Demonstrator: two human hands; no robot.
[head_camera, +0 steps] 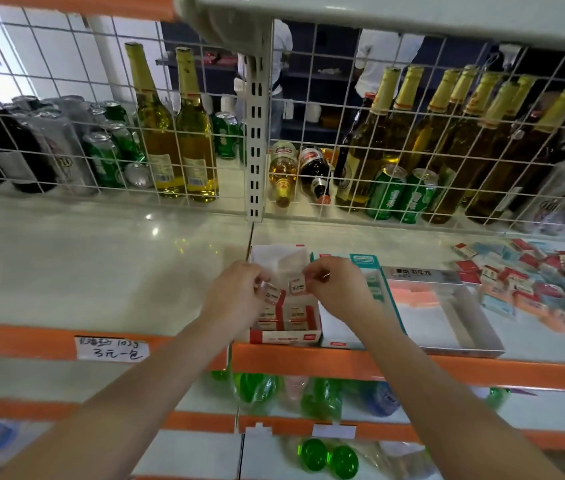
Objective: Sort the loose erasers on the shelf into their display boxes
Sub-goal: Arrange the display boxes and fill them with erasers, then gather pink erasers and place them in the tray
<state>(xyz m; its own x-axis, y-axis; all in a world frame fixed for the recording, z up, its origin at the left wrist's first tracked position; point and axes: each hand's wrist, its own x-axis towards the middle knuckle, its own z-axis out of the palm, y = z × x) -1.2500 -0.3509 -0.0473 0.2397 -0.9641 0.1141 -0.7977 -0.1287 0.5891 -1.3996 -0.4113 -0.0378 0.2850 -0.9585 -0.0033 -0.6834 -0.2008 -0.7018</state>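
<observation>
White-and-red erasers: left hand fingers pinch one, right hand fingers pinch another, above the red-and-white display box. Loose eraser pile lies at 3 o'clock on the shelf.

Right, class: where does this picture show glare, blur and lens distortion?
Head view: glare spots on the glossy shelf; the loose erasers at far right smear into blur; the wire grid and orange shelf edge bow from wide-angle distortion; both hands look slightly soft.
</observation>
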